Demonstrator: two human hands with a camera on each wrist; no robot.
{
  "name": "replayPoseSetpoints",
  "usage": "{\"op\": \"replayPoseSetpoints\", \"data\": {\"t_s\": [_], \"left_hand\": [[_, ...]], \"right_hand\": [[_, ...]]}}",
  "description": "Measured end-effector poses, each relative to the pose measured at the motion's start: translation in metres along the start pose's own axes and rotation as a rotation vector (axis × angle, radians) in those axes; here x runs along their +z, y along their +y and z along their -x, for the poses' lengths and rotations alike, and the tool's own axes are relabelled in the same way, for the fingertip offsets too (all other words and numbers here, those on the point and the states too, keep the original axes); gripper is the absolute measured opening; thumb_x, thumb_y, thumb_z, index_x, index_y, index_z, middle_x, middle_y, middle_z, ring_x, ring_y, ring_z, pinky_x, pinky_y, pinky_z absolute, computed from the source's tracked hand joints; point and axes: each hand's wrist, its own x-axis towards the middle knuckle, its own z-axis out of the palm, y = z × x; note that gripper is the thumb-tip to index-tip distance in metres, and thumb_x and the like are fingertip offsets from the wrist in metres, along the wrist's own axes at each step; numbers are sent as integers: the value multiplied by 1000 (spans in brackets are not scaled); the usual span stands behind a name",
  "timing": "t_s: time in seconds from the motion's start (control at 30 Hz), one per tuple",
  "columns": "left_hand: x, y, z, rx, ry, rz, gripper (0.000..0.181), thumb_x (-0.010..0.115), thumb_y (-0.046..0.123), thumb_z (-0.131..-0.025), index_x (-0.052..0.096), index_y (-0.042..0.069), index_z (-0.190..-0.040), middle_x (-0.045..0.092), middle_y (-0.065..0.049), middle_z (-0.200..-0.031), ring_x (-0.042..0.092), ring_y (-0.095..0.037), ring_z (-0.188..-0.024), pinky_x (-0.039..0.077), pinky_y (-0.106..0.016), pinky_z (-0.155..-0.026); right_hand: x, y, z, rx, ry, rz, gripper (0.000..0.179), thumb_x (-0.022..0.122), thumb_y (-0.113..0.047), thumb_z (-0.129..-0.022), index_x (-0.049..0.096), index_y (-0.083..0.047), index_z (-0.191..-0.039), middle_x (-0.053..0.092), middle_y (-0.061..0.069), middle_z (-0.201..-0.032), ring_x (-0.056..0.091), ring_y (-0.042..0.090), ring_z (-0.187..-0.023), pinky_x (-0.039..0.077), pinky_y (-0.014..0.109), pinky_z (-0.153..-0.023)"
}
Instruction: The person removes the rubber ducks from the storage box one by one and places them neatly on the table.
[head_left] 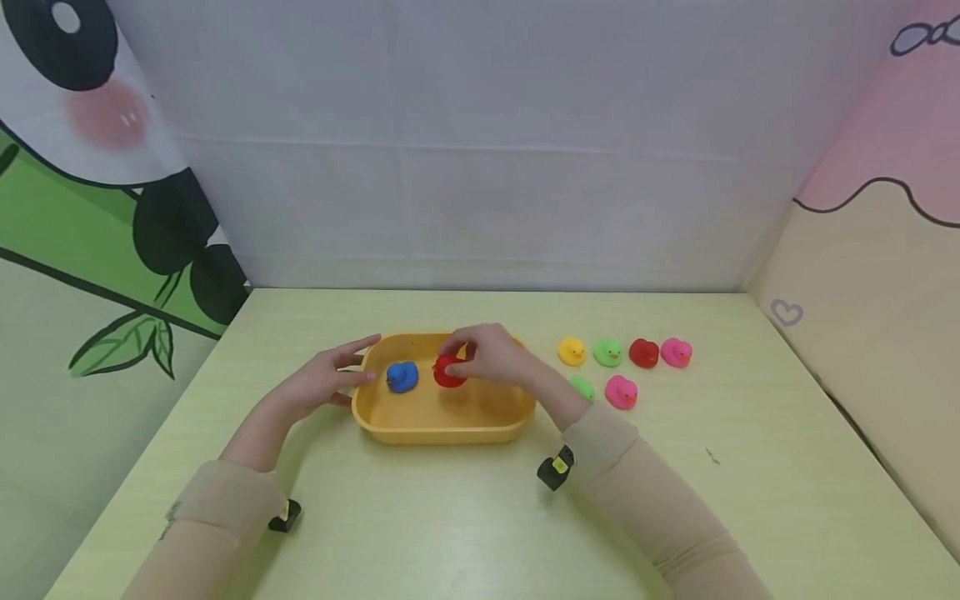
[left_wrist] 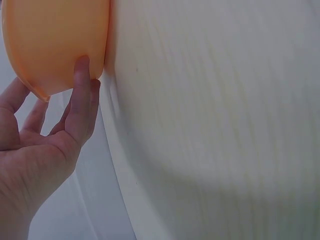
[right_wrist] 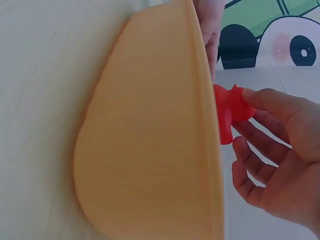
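Note:
My right hand (head_left: 491,354) pinches a red rubber duck (head_left: 447,372) between thumb and fingers over the inside of a yellow-orange plastic basin (head_left: 450,435). In the right wrist view, the lower part of the red duck (right_wrist: 223,132) is hidden behind the basin's rim. A blue duck (head_left: 402,377) sits in the left half of the basin. A bit of yellow (head_left: 462,352) shows behind the red duck, mostly covered by the right hand. My left hand (head_left: 322,383) rests at the basin's left end, fingers spread and touching its outer wall (left_wrist: 65,45).
Right of the basin, ducks lie on the table (head_left: 450,517) in two rows: yellow (head_left: 572,351), green (head_left: 607,352), red (head_left: 644,353) and pink (head_left: 677,352) behind, another green (head_left: 582,387) and pink (head_left: 621,392) in front. The right forearm partly covers the front green one.

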Motion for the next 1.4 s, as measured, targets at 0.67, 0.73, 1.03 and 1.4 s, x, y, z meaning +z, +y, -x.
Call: {"op": "replayPoseSetpoints", "data": {"t_s": [0.67, 0.73, 1.03, 1.4], "left_hand": [[-1, -1, -1, 17, -13, -17, 73, 63, 30, -91, 20, 32, -151, 23, -22, -152, 46, -40, -125, 55, -43, -84], [-1, -1, -1, 14, -13, -14, 73, 63, 29, -91, 21, 33, -151, 23, -21, -152, 46, -40, -125, 55, -43, -84], [-1, -1, 1, 8, -8, -18, 72, 63, 29, -91, 22, 33, -150, 23, -20, -152, 45, -40, -126, 54, -43, -85], [0, -1, 0, 19, -13, -11, 71, 63, 28, -91, 23, 31, -150, 25, -20, -151, 46, -40, -125, 55, -43, -84]], "right_hand": [[-59, -5, 31, -117, -15, 10, 22, 71, -20, -85, 68, -21, -107, 65, -9, -102, 56, 14, -87, 53, 26, -70], [-65, -5, 34, -126, -18, 4, 23, 71, -20, -85, 68, -22, -107, 65, -10, -102, 57, 14, -87, 53, 27, -70], [-92, -5, 53, -189, -1, 37, 24, 70, -17, -85, 68, -20, -108, 66, -9, -101, 57, 13, -88, 53, 31, -74], [-125, 2, 80, -176, 5, 54, 24, 68, -18, -87, 65, -24, -109, 63, -11, -104, 56, 14, -91, 52, 33, -82]]}}
